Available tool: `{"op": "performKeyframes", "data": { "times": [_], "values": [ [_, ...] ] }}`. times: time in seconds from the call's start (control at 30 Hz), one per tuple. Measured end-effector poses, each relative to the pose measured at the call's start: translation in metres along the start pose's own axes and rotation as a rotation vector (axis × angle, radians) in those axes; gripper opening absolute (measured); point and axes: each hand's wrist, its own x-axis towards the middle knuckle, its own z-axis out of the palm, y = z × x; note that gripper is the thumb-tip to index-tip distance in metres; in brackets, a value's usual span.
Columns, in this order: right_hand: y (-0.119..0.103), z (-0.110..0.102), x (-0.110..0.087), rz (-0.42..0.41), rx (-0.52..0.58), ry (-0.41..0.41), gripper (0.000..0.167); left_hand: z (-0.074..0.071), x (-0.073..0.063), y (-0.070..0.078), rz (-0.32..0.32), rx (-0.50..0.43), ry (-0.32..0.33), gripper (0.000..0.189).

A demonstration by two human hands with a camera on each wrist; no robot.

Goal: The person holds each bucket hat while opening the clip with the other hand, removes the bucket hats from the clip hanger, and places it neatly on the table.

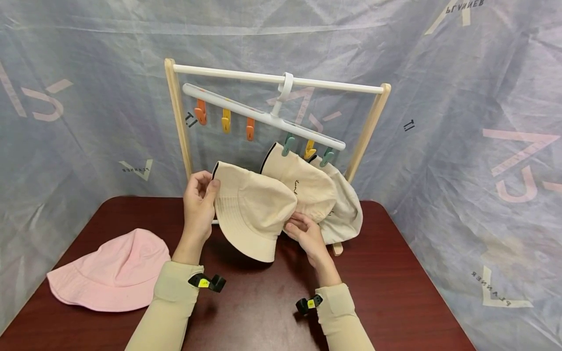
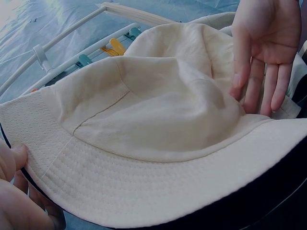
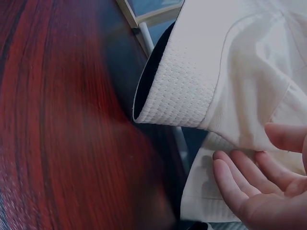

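A cream bucket hat [image 1: 252, 207] with a black inner side is held up in front of the rack, crown toward the right. My left hand [image 1: 198, 204] pinches its brim at the left, thumb on the cream face. By the crown, my right hand [image 1: 309, 239] has its palm up and its fingers loosely extended; the right wrist view shows its thumb [image 3: 288, 138] apart from the fingers. Just behind hangs another cream hat [image 1: 303, 183] with dark lettering, under a green clip [image 1: 288, 145] and a yellow clip [image 1: 310, 148]. A paler hat [image 1: 350, 209] hangs behind that.
The white clip hanger [image 1: 263, 117] tilts down to the right on the rack's rod [image 1: 228, 74]. Orange and yellow clips [image 1: 226, 121] dangle on its left half. A pink bucket hat [image 1: 118, 273] lies at the left of the dark red table [image 1: 386, 297].
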Motion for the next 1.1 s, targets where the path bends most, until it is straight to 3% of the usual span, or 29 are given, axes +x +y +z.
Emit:
{"op": "performKeyframes", "data": {
  "times": [0.5,1.1],
  "values": [
    [0.008,0.005,0.001,0.080,0.065,-0.011,0.054,0.001,0.000,0.000,-0.008,-0.012,-0.004,0.012],
    [0.006,0.011,0.003,0.017,0.062,0.075,0.035,-0.003,0.000,-0.002,-0.029,0.005,0.025,0.012]
  ]
}}
